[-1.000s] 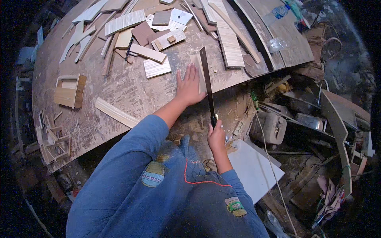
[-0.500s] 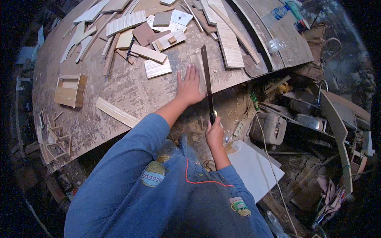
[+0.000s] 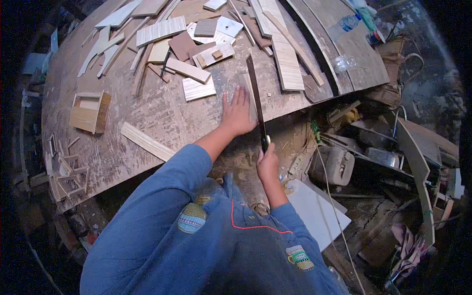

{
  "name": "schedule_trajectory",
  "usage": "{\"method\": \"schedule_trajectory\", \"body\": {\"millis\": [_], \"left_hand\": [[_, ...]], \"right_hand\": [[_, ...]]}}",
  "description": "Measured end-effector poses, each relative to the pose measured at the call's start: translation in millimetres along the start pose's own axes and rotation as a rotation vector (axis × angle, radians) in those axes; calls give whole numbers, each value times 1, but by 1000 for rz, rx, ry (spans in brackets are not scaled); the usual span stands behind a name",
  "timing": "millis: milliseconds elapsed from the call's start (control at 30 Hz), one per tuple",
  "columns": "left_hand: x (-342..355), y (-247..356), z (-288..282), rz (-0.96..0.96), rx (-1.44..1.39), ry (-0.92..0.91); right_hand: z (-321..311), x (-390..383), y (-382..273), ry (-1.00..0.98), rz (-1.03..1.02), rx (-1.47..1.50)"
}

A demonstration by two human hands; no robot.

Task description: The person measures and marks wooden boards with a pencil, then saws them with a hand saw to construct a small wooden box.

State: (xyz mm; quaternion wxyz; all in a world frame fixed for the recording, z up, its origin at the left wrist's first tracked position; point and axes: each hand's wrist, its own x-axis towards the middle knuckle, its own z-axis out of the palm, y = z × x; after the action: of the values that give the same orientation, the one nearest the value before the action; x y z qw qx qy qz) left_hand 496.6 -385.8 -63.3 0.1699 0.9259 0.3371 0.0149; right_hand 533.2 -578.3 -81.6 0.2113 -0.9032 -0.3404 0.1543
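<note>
My left hand [image 3: 239, 114] lies flat on a thin pale piece of wood [image 3: 251, 102] at the table's front edge, thumb and fingers stretched out. Just right of it, my right hand [image 3: 268, 167] is closed round the dark handle of a handsaw [image 3: 256, 92]. The long, narrow blade points away from me over the table edge, along the right side of the wood. Where its teeth meet the wood is too fine to make out. A small wood offcut [image 3: 269, 94] sits right of the blade.
Several loose boards, such as a striped one [image 3: 198, 87], cover the worn table [image 3: 162, 105] beyond my hands. A small wooden box [image 3: 90, 112] and a narrow strip [image 3: 146, 141] lie left. Below right are a jerrycan [image 3: 332, 164], a white panel [image 3: 314, 211] and a cord [image 3: 336, 209].
The whole view has shifted slightly. Relative to the table, the saw's far tip has moved a little away and to the left; my left hand stays on the wood.
</note>
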Motion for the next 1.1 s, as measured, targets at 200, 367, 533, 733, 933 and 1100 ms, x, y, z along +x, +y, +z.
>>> {"method": "schedule_trajectory", "body": {"millis": [200, 367, 533, 733, 933, 1100], "left_hand": [[-2, -5, 0, -19, -17, 38], [0, -2, -2, -2, 6, 7], [-1, -8, 0, 29, 9, 0], [-3, -4, -9, 1, 62, -67], [-1, -8, -7, 6, 25, -35], [-2, -6, -9, -9, 32, -84]], "right_hand": [[-2, -5, -2, 9, -20, 25], [5, 6, 2, -7, 16, -1], [-1, 12, -12, 1, 26, 3], [3, 2, -2, 27, -7, 24], [1, 8, -9, 36, -19, 44], [2, 8, -10, 8, 33, 10]]}}
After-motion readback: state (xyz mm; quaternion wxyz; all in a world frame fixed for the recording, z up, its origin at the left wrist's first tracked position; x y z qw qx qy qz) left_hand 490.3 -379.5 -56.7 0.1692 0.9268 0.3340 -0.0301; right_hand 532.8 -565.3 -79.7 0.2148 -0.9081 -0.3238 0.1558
